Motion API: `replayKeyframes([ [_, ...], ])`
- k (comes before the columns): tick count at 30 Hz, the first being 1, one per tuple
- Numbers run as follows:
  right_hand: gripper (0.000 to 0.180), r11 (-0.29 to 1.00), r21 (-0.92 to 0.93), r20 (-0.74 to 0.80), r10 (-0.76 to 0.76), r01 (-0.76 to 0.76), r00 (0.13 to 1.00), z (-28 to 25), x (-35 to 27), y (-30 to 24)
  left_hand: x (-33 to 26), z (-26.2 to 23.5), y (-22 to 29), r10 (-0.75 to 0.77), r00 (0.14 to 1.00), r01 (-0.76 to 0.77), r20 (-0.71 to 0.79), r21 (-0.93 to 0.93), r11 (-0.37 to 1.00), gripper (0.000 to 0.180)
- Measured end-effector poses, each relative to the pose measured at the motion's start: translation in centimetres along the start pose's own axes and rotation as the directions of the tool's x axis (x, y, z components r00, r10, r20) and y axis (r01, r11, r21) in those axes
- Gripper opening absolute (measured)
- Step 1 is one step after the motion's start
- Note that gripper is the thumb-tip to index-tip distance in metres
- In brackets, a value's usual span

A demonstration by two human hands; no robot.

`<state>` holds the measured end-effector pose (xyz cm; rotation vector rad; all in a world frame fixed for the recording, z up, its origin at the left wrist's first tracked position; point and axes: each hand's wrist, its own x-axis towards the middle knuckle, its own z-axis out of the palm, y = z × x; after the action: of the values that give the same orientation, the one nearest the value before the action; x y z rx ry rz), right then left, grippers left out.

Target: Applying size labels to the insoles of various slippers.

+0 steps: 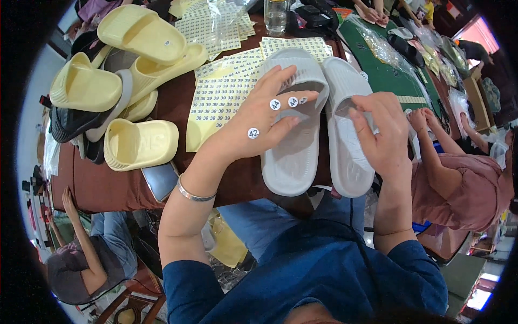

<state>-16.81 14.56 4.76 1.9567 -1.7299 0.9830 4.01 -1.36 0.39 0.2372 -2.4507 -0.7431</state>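
Note:
A pair of light grey slide sandals lies side by side in front of me, toes pointing away. My left hand [264, 110] reaches over the left grey slide [291, 156], fingers spread and holding nothing. Small round white stickers [253, 133] cling to the back of that hand and to its fingers. Above the right grey slide [350, 173], my right hand [383, 129] has its fingers bent, thumb and index a little apart, close to the strap. Whether its fingertips touch the strap I cannot tell. A silver bangle [195, 193] circles my left wrist.
Sheets of round number stickers [221, 100] cover the brown table behind my left hand. Pale yellow slides [141, 144] and darker ones pile up at left, near a phone [161, 181]. A glass jar [275, 19] stands at the back. Other people sit at both sides; a green mat [386, 59] lies at right.

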Motion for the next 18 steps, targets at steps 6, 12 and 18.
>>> replayKeyframes([
  [6,0.018,0.965,0.190,0.071,-0.199,0.183,0.977,2.9,2.1,-4.8,-0.5,0.6,-0.5,0.004,0.999,0.002,-0.046,0.132,0.991,0.061],
  [12,0.017,0.928,0.271,0.056,-0.280,0.255,0.958,5.0,2.3,-6.6,-0.4,0.8,-1.0,0.101,0.972,-0.047,-0.213,0.243,0.969,0.056],
  [18,0.016,0.939,0.250,0.052,-0.256,0.236,0.965,5.3,2.1,-7.0,0.0,0.4,0.3,0.136,0.933,0.032,-0.332,0.454,0.890,0.052],
])
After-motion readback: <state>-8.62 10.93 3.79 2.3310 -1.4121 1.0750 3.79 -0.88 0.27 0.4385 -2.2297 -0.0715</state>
